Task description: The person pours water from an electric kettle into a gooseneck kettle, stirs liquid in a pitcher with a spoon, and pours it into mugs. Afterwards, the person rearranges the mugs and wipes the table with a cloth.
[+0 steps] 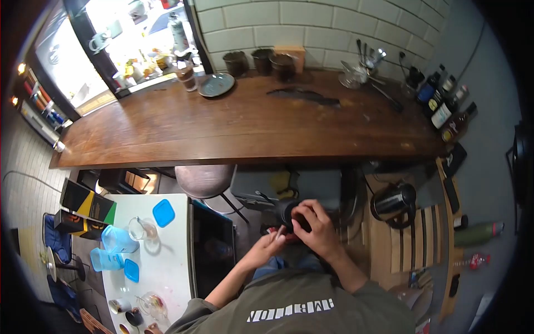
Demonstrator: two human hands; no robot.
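Observation:
Both of my hands are close together in front of my body, below the wooden counter's front edge. My left hand (267, 248) is closed, with the thumb or a finger pointing up toward the other hand; what it grips, if anything, is too small to make out. My right hand (318, 229) has its fingers curled over a dark area beside a dark round object (288, 211). Its kind does not show, and the fingers partly hide it. A bit of something red shows just below the hands.
A wooden counter (239, 136) runs across the front, bearing a plate (217, 85), dark pots (282, 67) and bottles (443, 113). On my left, a white table (178, 245) carries blue containers (119, 239) and a glass jug (142, 229). A black kettle (394, 201) stands right.

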